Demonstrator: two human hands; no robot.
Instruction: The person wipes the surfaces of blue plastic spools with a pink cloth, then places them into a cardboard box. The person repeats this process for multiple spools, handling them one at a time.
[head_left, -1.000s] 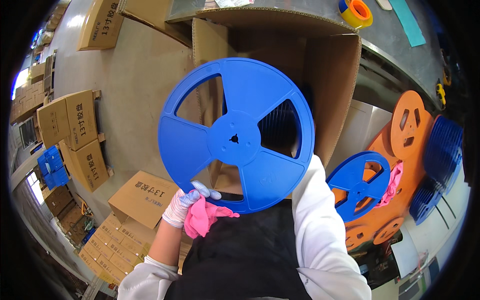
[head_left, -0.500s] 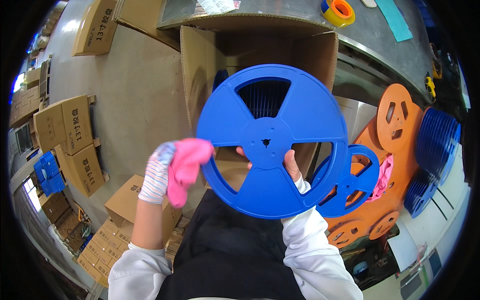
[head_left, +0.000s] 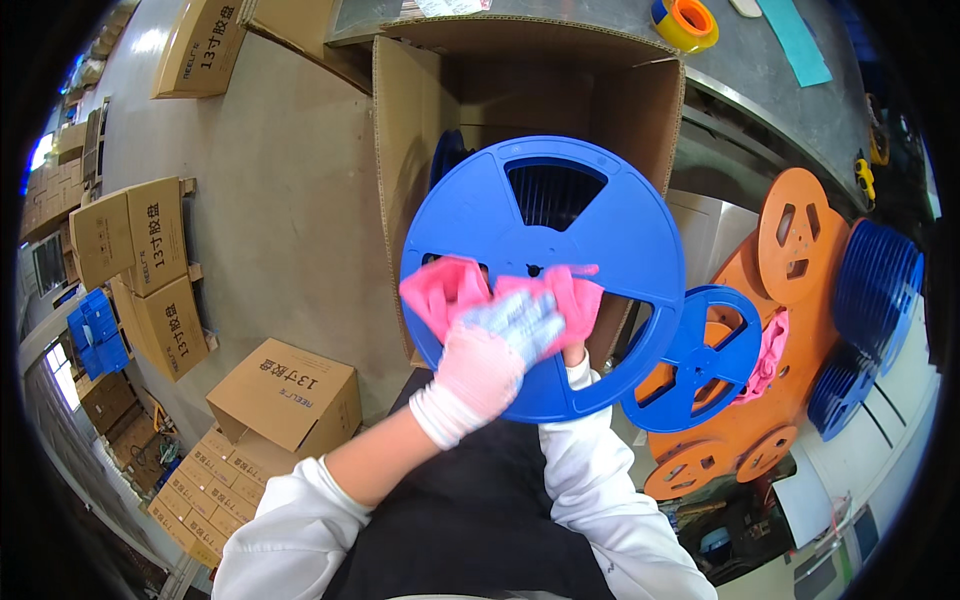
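Pink, soft-looking fabric forms the crumpled cloth (head_left: pixel 440 290); judged by its folds, it is limp and light, best held bunched under the palm. Blue plastic forms the large, round, flat reel (head_left: pixel 540 245) with three wedge-shaped windows. Expect low weight for its width, a stiff centre, some flex at the thin outer ring, and a smooth, fairly slippery face. Preferred holds: the solid sectors near the hub, reached through a window, or the outer ring supported from below.

Position, left to right: the cloth lies across the reel's lower half and bulges out on both sides of the left hand (head_left: pixel 495 350), in a pale glove with bluish-grey fingers. Those fingers lie close together over the cloth; whether they pinch it cannot be told. The reel is beneath cloth and glove, in front of an open brown cardboard carton (head_left: pixel 645 130). The bare right hand (head_left: pixel 574 354) is mostly hidden behind the reel, apparently supporting it; its finger spread cannot be told. Farther right, a smaller-looking blue windowed reel (head_left: pixel 703 362) stands near an orange plastic plate (head_left: pixel 795 325).
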